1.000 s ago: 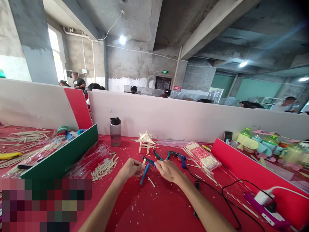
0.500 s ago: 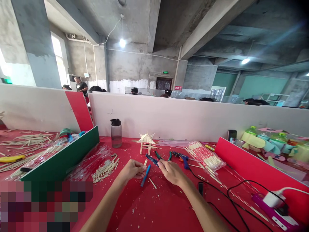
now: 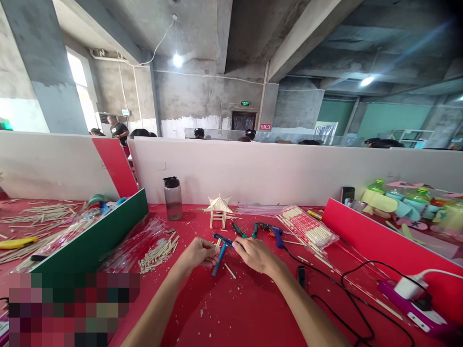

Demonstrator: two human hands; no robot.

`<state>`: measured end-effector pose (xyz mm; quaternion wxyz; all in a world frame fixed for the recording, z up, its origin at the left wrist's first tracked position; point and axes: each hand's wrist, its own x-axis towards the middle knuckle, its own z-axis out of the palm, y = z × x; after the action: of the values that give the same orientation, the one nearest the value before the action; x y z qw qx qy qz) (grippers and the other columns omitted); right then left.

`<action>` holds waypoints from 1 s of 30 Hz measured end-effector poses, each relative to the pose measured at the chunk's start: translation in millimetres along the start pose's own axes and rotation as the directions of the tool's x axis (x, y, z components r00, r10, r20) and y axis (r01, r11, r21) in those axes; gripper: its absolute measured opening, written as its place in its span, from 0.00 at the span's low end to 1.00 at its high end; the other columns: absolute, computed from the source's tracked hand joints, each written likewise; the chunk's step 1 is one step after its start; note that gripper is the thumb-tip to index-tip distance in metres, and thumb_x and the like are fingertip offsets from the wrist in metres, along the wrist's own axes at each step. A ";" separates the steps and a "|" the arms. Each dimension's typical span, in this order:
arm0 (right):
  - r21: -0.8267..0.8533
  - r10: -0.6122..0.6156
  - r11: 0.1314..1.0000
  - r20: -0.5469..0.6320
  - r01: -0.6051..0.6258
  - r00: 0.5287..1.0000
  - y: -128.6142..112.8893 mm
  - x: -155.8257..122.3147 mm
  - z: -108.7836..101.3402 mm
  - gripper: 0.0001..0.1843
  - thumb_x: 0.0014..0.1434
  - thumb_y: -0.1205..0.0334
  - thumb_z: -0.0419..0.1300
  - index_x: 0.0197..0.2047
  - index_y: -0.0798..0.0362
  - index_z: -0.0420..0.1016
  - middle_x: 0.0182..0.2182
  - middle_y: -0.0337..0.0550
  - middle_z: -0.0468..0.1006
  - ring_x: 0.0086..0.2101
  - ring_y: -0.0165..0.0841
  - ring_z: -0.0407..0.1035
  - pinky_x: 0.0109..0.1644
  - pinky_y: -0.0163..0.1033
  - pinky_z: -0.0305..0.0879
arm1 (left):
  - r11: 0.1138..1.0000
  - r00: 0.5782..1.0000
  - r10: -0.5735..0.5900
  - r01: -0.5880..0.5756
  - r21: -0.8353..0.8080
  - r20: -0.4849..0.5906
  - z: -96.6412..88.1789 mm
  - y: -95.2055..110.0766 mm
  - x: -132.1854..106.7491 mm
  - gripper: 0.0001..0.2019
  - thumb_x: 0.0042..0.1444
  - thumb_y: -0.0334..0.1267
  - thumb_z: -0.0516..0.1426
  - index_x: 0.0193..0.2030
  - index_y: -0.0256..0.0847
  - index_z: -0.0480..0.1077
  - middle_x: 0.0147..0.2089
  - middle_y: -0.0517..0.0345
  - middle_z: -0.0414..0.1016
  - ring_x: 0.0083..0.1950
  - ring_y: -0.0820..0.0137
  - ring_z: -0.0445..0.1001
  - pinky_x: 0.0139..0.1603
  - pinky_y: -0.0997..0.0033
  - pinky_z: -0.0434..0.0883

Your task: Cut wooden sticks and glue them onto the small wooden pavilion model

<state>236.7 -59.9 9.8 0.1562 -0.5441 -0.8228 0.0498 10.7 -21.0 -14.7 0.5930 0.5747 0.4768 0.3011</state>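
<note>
My left hand (image 3: 201,252) pinches a short wooden stick (image 3: 218,243) between thumb and fingertips. My right hand (image 3: 251,253) is closed on a slim dark-blue hand tool (image 3: 223,239); its exact kind is unclear. The tool's far end crosses at the stick's upper end; I cannot tell whether they touch. Just below, a blue pen-like rod (image 3: 219,261) slants beside my left fingertips. A loose wooden stick (image 3: 230,271) lies on the red table (image 3: 231,313). Beyond my hands stands a little stick-built pavilion (image 3: 218,210) with a pointed roof.
Cut sticks (image 3: 159,253) are heaped left, near a water bottle (image 3: 173,198). Green-handled pliers (image 3: 256,230), a glue gun (image 3: 274,234) and bagged sticks (image 3: 307,226) lie right. Black cables (image 3: 329,284) run toward a purple power strip (image 3: 415,313). White partitions (image 3: 231,168) stand behind.
The dark-blue tool has shifted left over the top of the stick in my left hand. My right hand has moved slightly left; my left hand stays nearly in place. The view has shifted slightly.
</note>
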 end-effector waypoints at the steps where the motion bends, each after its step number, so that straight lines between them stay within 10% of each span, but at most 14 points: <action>1: 0.002 -0.002 1.000 -0.003 0.002 1.000 0.1 -0.1 -0.6 0.27 0.72 0.47 0.36 0.41 0.49 0.73 0.37 0.44 0.82 0.40 0.38 0.75 0.38 0.36 0.54 | 1.000 1.000 0.000 0.000 0.002 -0.004 -0.3 -0.1 0.4 0.28 0.31 0.60 0.69 0.27 0.35 0.78 0.25 0.53 0.79 0.26 0.70 0.74 0.30 0.72 0.71; 30: 0.206 -0.081 0.976 0.049 0.069 0.996 7.0 -0.1 -7.6 0.28 0.71 0.47 0.39 0.33 0.52 0.72 0.28 0.44 0.77 0.31 0.35 0.69 0.35 0.36 0.51 | 0.998 0.993 -0.044 0.048 -0.037 0.111 -2.3 6.5 -8.5 0.24 0.35 0.55 0.71 0.30 0.34 0.79 0.26 0.52 0.80 0.27 0.72 0.75 0.30 0.75 0.70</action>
<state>245.2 -57.8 15.2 0.1895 -0.4921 -0.8374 0.1436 6.8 -26.7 -6.3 0.6366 0.5674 0.4503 0.2646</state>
